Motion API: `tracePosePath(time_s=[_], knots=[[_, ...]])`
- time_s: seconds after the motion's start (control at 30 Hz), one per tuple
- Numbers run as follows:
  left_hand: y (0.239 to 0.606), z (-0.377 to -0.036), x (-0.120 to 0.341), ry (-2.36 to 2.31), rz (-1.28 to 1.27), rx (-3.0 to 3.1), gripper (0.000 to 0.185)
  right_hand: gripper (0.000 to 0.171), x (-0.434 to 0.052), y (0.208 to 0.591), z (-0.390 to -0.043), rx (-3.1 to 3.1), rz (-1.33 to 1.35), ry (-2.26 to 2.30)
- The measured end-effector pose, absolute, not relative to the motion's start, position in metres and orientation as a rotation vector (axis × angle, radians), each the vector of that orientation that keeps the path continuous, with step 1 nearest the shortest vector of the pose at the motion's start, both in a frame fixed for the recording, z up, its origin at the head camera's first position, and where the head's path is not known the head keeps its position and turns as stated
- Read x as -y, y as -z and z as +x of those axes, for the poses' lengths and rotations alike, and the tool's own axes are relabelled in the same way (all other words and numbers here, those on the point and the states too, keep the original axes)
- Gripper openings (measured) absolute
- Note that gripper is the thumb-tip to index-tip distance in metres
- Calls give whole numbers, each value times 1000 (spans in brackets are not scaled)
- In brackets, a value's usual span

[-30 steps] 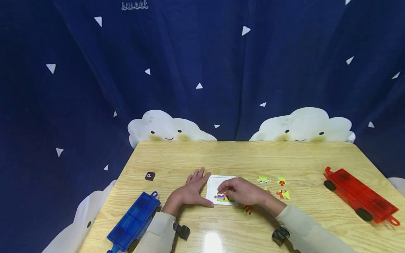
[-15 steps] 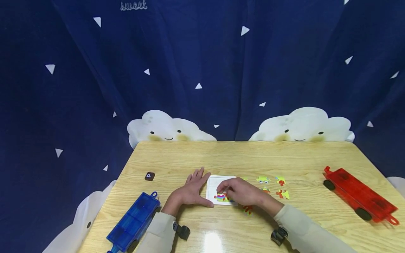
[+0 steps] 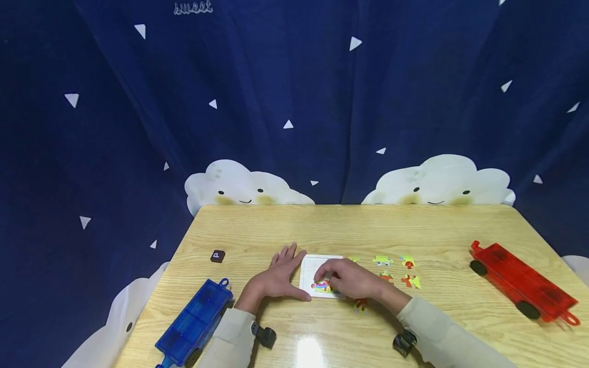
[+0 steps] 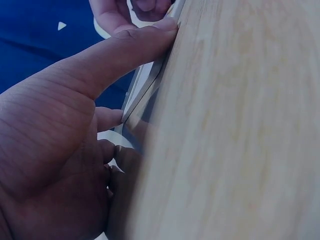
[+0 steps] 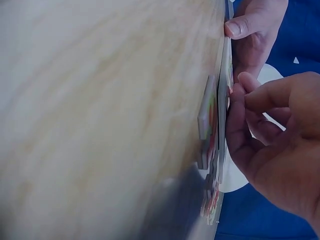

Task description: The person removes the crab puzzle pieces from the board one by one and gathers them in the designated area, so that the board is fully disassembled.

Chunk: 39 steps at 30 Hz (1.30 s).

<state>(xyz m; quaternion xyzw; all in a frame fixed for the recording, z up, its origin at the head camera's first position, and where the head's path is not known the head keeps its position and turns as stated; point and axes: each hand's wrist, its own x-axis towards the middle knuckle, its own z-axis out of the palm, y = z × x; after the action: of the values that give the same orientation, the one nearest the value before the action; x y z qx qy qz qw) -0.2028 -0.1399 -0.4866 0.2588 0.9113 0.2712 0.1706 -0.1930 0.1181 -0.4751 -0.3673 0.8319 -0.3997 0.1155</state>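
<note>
1. The left hand (image 3: 278, 278) lies flat and open on the table (image 3: 432, 225), thumb against the left edge of the white puzzle tray (image 3: 317, 266); if it lifts, the tray may slide.
2. The right hand (image 3: 352, 278) curls over the tray's near edge, fingertips pressing a colourful puzzle piece (image 3: 321, 287); pressed askew, it may jam or pop out.
3. Loose pieces (image 3: 395, 271) lie right of the tray; the sleeve (image 3: 442, 335) could sweep the nearest.
</note>
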Motion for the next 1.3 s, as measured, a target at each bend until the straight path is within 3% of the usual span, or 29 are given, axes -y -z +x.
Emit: tracePosePath(time_s=[0.5, 1.3], knots=[[488, -204, 139, -748, 732, -2603, 118, 22, -113, 475, -193, -2382, -1094, 1255], [488, -204, 139, -764, 732, -2593, 118, 22, -109, 469, -191, -2420, -1014, 1267]])
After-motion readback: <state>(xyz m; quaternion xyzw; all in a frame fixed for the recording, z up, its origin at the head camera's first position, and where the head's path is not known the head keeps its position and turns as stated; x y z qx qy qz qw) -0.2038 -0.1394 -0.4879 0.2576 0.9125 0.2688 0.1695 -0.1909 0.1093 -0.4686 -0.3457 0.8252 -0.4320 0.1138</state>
